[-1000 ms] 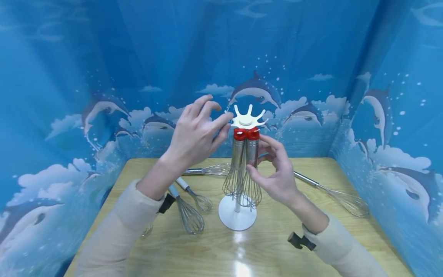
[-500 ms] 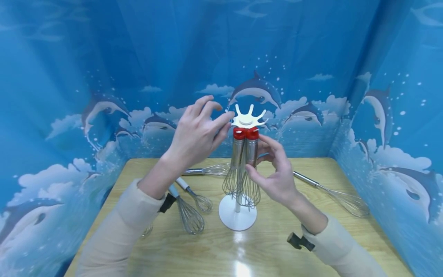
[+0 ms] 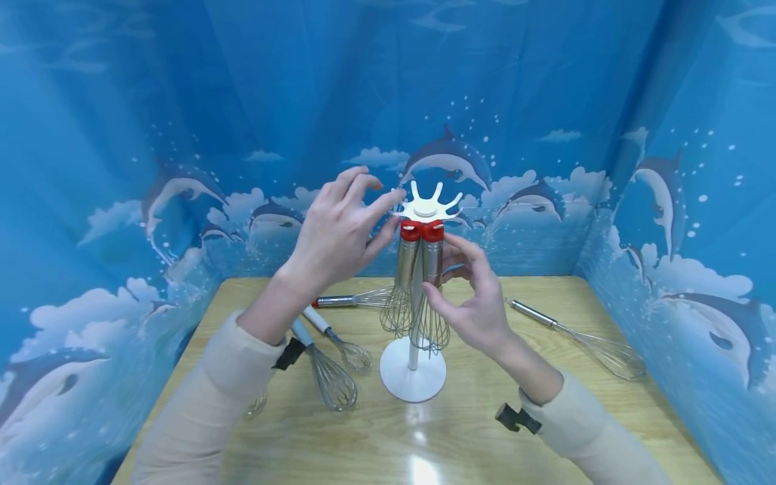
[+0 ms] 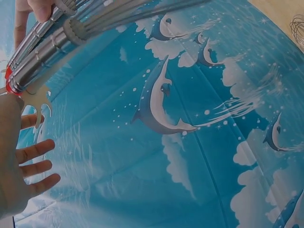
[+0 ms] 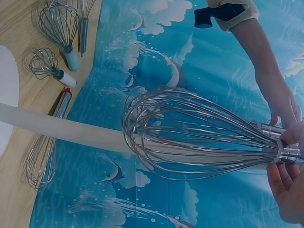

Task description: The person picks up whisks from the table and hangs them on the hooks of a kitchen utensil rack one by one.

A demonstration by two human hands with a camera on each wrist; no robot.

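In the head view a white stand (image 3: 413,380) with a pronged top (image 3: 427,205) stands before me. My left hand (image 3: 336,232) pinches a left prong of that top between thumb and forefinger, its other fingers spread. My right hand (image 3: 475,296) holds a steel whisk (image 3: 432,259) by its handle, thumb on the near side. The red end cap of this whisk is level with the front prongs. Against it on the left, a similar red-capped whisk (image 3: 405,263) hangs at the stand. In the right wrist view the wire loops (image 5: 199,137) point down along the post.
On the table (image 3: 485,431), a white-handled whisk (image 3: 348,350) and a pale-blue-handled whisk (image 3: 333,384) lie left of the stand. A red-capped whisk (image 3: 339,300) lies behind them, and a steel whisk (image 3: 582,337) lies at right. Dolphin-print curtains (image 3: 303,101) enclose the table.
The stand and both red-capped whisks have shifted slightly left, with both hands moving along. The held whisk's cap has come up closer to the prongs. The grips look the same.
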